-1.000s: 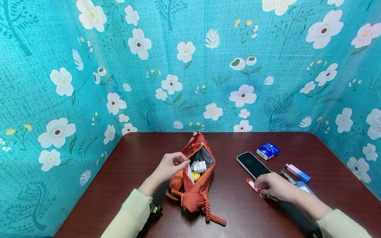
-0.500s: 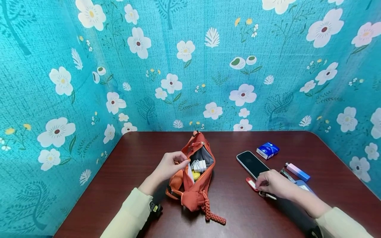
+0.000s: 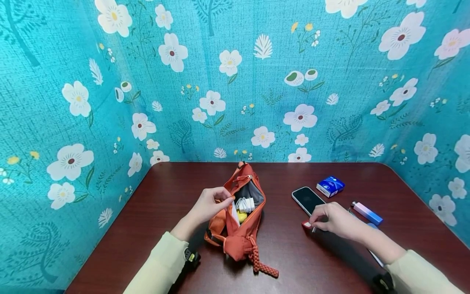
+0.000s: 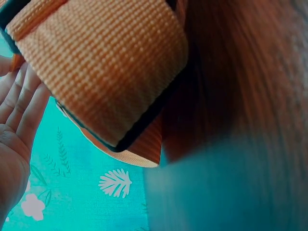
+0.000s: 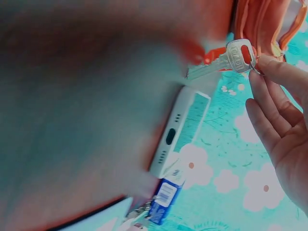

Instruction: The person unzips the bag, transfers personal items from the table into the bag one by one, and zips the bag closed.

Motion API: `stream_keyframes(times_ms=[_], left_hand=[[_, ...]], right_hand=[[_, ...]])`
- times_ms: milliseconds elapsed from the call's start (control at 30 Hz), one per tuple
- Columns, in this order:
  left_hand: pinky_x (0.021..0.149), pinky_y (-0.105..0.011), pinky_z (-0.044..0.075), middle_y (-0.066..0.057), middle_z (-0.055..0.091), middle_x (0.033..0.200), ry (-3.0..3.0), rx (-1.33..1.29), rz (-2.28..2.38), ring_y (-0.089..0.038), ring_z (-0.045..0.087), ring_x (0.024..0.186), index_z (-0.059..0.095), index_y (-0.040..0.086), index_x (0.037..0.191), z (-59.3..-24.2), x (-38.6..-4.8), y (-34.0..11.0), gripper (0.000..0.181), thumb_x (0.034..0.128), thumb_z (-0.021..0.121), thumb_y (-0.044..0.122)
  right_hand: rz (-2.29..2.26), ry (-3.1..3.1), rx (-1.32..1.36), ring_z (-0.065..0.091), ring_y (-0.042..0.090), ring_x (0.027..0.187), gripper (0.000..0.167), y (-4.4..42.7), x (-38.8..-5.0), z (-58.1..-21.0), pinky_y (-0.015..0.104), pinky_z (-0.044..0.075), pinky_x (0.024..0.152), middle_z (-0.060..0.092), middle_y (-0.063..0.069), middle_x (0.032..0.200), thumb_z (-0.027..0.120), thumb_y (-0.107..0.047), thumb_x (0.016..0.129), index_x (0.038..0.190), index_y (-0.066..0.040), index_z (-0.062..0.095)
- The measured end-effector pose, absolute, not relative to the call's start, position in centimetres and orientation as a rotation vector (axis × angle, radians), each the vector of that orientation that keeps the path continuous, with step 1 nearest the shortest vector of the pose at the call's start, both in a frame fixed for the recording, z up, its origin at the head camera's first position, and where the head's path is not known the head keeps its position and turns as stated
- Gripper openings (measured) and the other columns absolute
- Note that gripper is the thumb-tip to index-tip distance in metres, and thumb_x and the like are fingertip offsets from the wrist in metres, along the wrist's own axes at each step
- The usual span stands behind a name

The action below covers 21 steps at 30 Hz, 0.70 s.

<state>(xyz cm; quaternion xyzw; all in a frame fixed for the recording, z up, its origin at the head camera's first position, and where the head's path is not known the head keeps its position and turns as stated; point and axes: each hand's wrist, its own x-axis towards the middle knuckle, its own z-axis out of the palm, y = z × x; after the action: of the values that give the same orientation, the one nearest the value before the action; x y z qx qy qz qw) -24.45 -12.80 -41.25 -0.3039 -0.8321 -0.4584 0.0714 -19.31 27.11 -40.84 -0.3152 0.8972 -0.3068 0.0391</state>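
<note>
An orange-red zip bag (image 3: 236, 248) lies on the table with its zip open. Inside are a white charger with a coiled cable (image 3: 247, 205) and a yellow item (image 3: 241, 217). My left hand (image 3: 209, 206) pinches the left edge of the bag's opening; the left wrist view is largely filled by an orange strap (image 4: 106, 67). To the right of the bag, my right hand (image 3: 338, 220) pinches a key (image 5: 236, 55) by its ring end, with a red tag (image 3: 306, 224) hanging beside it. In the right wrist view the key is off the table.
A phone (image 3: 307, 199) lies just beyond my right hand, its near end hidden. Behind it sits a blue box (image 3: 331, 186). A pink-and-blue stick (image 3: 367, 213) lies further right. My right forearm partly covers a flat bluish item. Flowered cloth (image 3: 227, 102) surrounds the table.
My right hand has gripped the key with its red tag and lifted it, moving slightly left. The left hand and bag have stayed put.
</note>
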Motion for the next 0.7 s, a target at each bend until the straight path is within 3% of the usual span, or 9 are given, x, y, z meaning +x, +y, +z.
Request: stream_keyframes(times_ms=[367,700], left_hand=[[0.061,-0.029,0.052,0.008,0.064,0.075,-2.507,-0.906,-1.379,-0.012,0.058,0.066,0.069,0.013,0.087,-41.1,-24.5,-12.7,0.007,0.0908,0.07,0.018],[0.06,-0.029,0.052,0.008,0.063,0.075,-2.522,-0.883,-1.363,-0.012,0.058,0.066,0.068,0.013,0.088,-41.2,-24.4,-12.7,0.005,0.0899,0.071,0.016]], right_hand=[[-0.929,2.834,-1.055,0.061,0.005,0.079,0.023,26.1,-20.0,-39.3,0.024,0.054,0.069,0.064,-0.015,0.084,0.078,-0.003,0.079,0.09,-0.023,0.074],[-0.917,2.901,-1.212,0.061,0.005,0.077,0.024,24.3,-21.0,-37.8,0.027,0.054,0.068,0.064,-0.014,0.083,0.08,-0.002,0.076,0.088,-0.022,0.074]])
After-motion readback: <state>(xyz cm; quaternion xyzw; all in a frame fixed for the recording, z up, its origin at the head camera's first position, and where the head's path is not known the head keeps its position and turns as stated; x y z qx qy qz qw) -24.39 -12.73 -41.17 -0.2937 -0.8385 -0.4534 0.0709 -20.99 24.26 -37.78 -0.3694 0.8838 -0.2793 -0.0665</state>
